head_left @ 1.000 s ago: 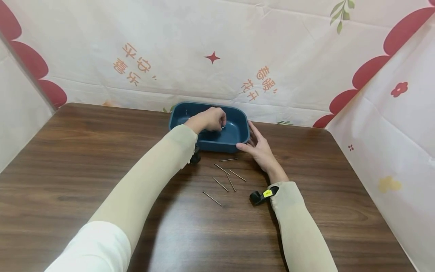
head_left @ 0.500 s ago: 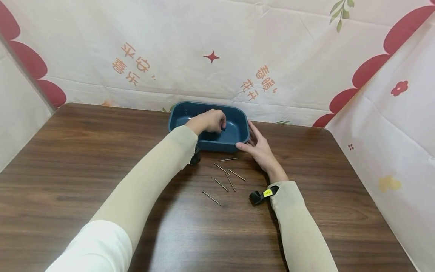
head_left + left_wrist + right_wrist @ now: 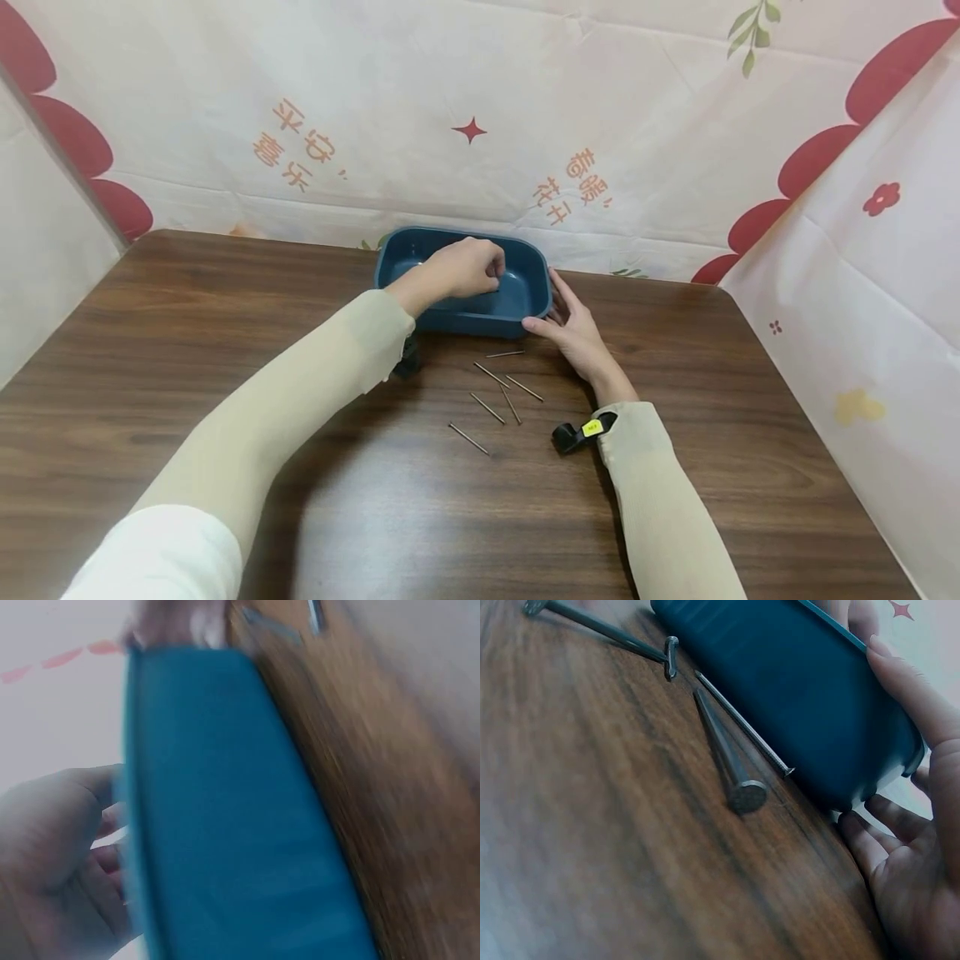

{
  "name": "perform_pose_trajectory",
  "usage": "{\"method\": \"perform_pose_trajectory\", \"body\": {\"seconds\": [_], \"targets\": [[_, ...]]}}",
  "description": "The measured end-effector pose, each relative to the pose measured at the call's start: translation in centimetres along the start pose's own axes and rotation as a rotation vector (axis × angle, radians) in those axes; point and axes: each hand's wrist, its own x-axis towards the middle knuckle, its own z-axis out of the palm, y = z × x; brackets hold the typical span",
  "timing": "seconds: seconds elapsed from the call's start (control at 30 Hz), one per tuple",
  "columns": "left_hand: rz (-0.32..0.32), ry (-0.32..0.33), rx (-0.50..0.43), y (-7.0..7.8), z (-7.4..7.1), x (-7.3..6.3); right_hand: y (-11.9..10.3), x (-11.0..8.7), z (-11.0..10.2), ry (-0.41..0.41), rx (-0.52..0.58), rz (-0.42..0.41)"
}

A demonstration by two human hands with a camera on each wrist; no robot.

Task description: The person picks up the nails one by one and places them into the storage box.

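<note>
In the head view, a dark blue rectangular plastic basin (image 3: 480, 323) stands at the table's back edge. My left hand (image 3: 465, 268) is over its inside with fingers curled downward; whether they hold anything is hidden. The left wrist view is blurred and shows this hand (image 3: 52, 855) behind the basin's wall. My right hand (image 3: 577, 337) holds the basin's right end, thumb on the rim and fingers against the side and low edge, as the right wrist view shows. Several metal nails lie loose in front of the basin, including one (image 3: 468, 438) nearest the front.
The brown wooden table (image 3: 600, 517) carries everything. A white printed cloth (image 3: 390, 100) hangs right behind the basin, and more cloth (image 3: 885, 275) borders the right side. Black wrist cameras, such as the right one (image 3: 573, 435), sit at both cuffs.
My left forearm has swung left and its wrist has turned, while the hand stays over the basin. A thin shiny piece seen earlier at its fingertips no longer shows. The right hand stays put.
</note>
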Motion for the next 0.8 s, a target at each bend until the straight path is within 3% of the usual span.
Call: {"method": "perform_pose_trajectory", "body": {"seconds": [0.23, 0.5, 0.8], "targets": [[0.122, 0.025, -0.037, 2.4, 0.1, -3.6, 0.2, -0.2, -0.4, -0.005, 0.015, -0.007], [0.2, 0.049, 0.076, 4.1, 1.0, -7.9, 0.2, -0.3, -0.3, 0.0, 0.007, -0.018], [0.299, -0.012, 0.064, 4.9, 2.6, -12.3, 0.1, -0.1, 0.0, -0.002, 0.008, -0.015]]}}
